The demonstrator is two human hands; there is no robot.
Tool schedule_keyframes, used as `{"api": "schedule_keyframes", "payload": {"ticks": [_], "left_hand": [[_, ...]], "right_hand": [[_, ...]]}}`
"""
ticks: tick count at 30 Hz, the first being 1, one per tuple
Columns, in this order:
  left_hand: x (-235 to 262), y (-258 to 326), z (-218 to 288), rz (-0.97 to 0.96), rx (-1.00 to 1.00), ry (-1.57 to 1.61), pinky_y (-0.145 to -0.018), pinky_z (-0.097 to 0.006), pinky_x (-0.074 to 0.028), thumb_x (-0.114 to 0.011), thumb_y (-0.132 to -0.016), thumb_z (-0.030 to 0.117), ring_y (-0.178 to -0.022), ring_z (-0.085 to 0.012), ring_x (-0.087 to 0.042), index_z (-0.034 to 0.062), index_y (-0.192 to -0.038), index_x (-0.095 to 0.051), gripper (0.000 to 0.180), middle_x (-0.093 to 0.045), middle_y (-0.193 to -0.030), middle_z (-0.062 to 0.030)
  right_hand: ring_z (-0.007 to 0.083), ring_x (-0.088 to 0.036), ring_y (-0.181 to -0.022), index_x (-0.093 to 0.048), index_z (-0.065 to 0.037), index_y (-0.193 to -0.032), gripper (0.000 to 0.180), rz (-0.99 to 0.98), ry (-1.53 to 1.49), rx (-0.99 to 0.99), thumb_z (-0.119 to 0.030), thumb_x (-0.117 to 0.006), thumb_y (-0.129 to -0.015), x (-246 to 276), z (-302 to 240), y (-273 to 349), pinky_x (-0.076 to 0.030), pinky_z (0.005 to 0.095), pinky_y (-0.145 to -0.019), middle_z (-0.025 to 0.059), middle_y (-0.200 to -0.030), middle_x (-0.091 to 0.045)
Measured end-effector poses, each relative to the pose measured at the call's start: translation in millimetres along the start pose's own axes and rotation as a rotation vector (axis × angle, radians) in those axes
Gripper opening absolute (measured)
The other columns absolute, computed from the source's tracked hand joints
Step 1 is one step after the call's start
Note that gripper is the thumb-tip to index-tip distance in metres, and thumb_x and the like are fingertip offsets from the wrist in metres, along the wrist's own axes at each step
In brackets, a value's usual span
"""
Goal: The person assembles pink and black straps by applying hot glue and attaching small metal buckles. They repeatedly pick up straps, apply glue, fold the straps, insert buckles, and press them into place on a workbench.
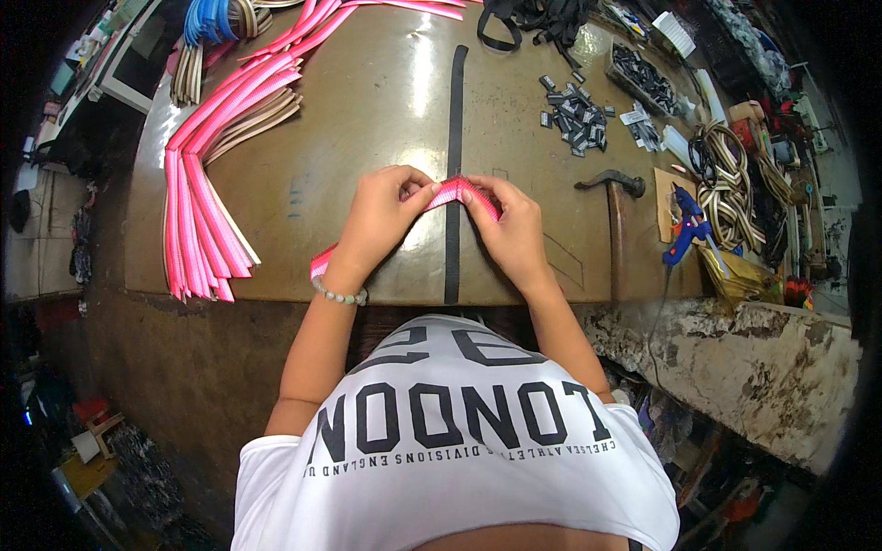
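Because both hands pinch one short fold of the pink woven webbing strap (455, 191) with fingertips only, the likeliest fault from here is the fold springing open or creeping sideways; stiff webbing would resist the crease, and any slack in either pinch would let the layers slide out of line. Head view: the left hand (381, 220) is closed on the strap's left part, thumb and fingers pressed together over it, and the loose tail runs down under that wrist toward the table edge, beside a pale beaded bracelet (338, 295). The right hand (514, 230) is likewise clamped on the folded right end, fingers curled tight, nothing else in it. The two hands sit close together, almost touching, just above the brown worktable (367, 119) and over a long black strap (454, 174) lying flat on it. A second risk: the hanging tail could snag the table edge. Well apart lie a bundle of pink and tan straps (207, 211), a hammer (614, 197), a blue glue gun (684, 234) and a heap of small dark metal clips (577, 115).
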State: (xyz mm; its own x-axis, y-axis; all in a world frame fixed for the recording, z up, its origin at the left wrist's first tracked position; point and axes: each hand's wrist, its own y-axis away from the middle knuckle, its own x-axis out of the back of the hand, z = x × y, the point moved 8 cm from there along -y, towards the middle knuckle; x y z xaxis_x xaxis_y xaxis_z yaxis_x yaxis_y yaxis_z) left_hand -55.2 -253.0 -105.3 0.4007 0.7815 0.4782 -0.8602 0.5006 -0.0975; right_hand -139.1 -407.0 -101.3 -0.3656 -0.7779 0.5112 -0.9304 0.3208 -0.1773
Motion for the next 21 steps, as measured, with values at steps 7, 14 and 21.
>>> {"api": "schedule_keyframes", "payload": {"ticks": [7,14,21], "left_hand": [[-1,4,0,0.025,-0.012,-0.026,-0.061,-0.028,-0.048,-0.075,-0.085,0.016,-0.063,-0.0131,-0.058,-0.0044,-0.087,-0.07,0.021,-0.067,-0.073,-0.0115],[-5,11,10,0.062,-0.051,-0.21,-0.066,-0.033,-0.049,-0.073,-0.084,0.012,-0.072,-0.0244,-0.06,0.0,-0.09,-0.07,0.013,-0.062,-0.08,-0.0121],[-21,21,35,0.046,-0.331,-0.372,-0.086,-0.04,-0.045,-0.067,-0.082,0.004,-0.092,-0.0277,-0.055,0.0122,-0.1,-0.074,0.021,-0.061,-0.097,-0.006]], "right_hand": [[0.0376,-0.064,-0.087,-0.071,-0.004,-0.103,0.019,-0.031,0.09,0.07,-0.018,-0.066,-0.091,1,-3,0,-0.051,0.0431,-0.075,0.0172,-0.094,-0.066],[0.0347,-0.064,-0.088,-0.069,-0.008,-0.107,0.019,-0.054,0.256,0.109,-0.017,-0.066,-0.09,-8,-10,8,-0.051,0.0421,-0.076,0.0138,-0.102,-0.064],[0.0366,-0.05,-0.121,-0.07,-0.007,-0.11,0.031,-0.196,0.33,0.169,-0.029,-0.067,-0.089,21,-13,7,-0.036,0.0512,-0.104,0.0176,-0.135,-0.053]]}}
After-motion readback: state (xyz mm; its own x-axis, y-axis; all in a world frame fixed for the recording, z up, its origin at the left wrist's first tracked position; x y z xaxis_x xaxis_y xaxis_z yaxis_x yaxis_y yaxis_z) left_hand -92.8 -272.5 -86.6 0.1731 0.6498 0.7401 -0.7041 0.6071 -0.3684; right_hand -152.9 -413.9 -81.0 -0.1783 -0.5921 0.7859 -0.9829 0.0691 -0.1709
